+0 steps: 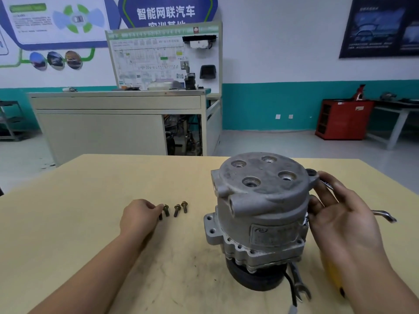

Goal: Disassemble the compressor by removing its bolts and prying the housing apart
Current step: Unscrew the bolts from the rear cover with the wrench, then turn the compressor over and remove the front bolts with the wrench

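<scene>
The grey cast-aluminium compressor (260, 200) stands on end near the right of the pale wooden table (90, 200), its black pulley (249, 277) underneath. That puts the round end cap on top, where its fasteners can be reached from above. The cap's four recessed bolt holes (251, 182) are all empty.

Their contents seem to be the four brass-coloured flanged bolts (175, 209) lying in a short row well left of the compressor. They lie loose on the wood, in no tray or dish, and lining them up probably keeps them countable.

The left hand (138, 216) is at the end of that row farthest from the compressor, with curled fingertips on the leftmost bolt (160, 216). Whether it is setting the bolt down or straightening it I cannot tell.

The right hand (340, 211) rests against the compressor's right flank with its fingers fairly straight on the housing, most likely steadying it. A slim bent steel tool (385, 215) runs through this hand and looks tucked under the thumb.

A steel open-ended spanner (300, 284) lies just right of the pulley, beside a black cable (291, 288). Something yellow (333, 275) shows under the right forearm, too blurred to name.

With the bolts out, I judge that prying the housing comes next — the seams still look closed.
</scene>
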Action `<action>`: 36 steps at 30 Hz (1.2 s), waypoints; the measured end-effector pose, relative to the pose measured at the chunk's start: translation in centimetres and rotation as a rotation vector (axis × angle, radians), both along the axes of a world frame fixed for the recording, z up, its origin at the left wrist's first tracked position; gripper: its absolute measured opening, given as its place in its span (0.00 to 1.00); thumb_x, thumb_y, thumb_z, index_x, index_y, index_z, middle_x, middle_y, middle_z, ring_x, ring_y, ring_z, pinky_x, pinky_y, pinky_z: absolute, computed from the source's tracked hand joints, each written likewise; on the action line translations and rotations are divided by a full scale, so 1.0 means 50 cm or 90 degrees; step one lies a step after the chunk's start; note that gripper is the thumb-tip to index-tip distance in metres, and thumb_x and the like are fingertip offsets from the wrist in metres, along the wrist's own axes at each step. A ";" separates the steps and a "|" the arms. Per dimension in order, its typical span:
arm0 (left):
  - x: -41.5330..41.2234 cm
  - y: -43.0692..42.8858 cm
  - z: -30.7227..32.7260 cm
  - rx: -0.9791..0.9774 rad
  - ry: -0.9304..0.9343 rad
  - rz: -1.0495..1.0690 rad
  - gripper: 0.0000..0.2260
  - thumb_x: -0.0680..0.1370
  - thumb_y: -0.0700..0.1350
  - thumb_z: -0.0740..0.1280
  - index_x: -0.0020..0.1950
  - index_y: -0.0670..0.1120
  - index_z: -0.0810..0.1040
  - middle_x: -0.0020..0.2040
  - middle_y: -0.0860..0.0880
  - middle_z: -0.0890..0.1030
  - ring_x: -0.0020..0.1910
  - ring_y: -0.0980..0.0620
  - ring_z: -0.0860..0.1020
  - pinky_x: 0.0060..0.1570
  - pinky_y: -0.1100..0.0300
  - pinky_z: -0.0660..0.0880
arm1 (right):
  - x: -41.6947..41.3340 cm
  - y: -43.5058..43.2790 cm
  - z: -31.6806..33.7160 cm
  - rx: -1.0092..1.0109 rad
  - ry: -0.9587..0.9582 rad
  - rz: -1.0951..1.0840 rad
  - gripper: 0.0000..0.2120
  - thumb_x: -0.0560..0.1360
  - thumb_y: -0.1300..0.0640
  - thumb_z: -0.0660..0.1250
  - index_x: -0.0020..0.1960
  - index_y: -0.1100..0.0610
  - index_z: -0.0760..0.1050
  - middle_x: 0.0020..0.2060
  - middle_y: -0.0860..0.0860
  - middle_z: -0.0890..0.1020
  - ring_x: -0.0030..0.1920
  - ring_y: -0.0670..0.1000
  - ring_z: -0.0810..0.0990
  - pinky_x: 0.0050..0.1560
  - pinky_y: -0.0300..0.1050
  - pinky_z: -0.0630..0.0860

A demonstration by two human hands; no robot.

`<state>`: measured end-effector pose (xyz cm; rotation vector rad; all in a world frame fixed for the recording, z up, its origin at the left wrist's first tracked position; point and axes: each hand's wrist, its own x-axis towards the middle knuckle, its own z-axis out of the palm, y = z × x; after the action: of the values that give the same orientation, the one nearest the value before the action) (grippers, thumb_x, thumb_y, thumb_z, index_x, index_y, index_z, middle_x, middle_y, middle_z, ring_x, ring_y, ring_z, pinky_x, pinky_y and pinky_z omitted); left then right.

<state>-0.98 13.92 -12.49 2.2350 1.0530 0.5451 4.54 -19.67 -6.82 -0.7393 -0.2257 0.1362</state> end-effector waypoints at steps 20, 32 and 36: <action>-0.041 -0.105 0.067 -0.051 -0.363 -0.155 0.07 0.78 0.51 0.63 0.44 0.51 0.78 0.44 0.52 0.81 0.45 0.52 0.78 0.41 0.55 0.73 | -0.004 0.003 0.010 -0.024 0.005 -0.023 0.11 0.78 0.58 0.55 0.48 0.55 0.77 0.41 0.50 0.83 0.32 0.48 0.73 0.42 0.43 0.69; -0.111 -0.233 0.083 0.067 -0.421 -0.518 0.24 0.68 0.76 0.56 0.53 0.62 0.74 0.51 0.72 0.77 0.49 0.72 0.74 0.46 0.80 0.65 | 0.021 -0.060 0.021 -0.654 -0.181 -0.342 0.17 0.80 0.53 0.60 0.37 0.57 0.79 0.22 0.49 0.79 0.22 0.40 0.74 0.28 0.35 0.71; -0.104 -0.235 0.069 0.055 -0.420 -0.535 0.26 0.68 0.75 0.59 0.56 0.60 0.73 0.56 0.65 0.77 0.54 0.67 0.75 0.49 0.78 0.66 | 0.036 -0.075 -0.008 -0.923 -0.098 -0.168 0.23 0.79 0.48 0.60 0.31 0.59 0.78 0.16 0.48 0.73 0.19 0.44 0.69 0.29 0.40 0.65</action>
<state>-6.21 2.16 -9.04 2.0718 -0.2467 0.8418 6.34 -23.41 -7.21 -2.2165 -0.1463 -0.0373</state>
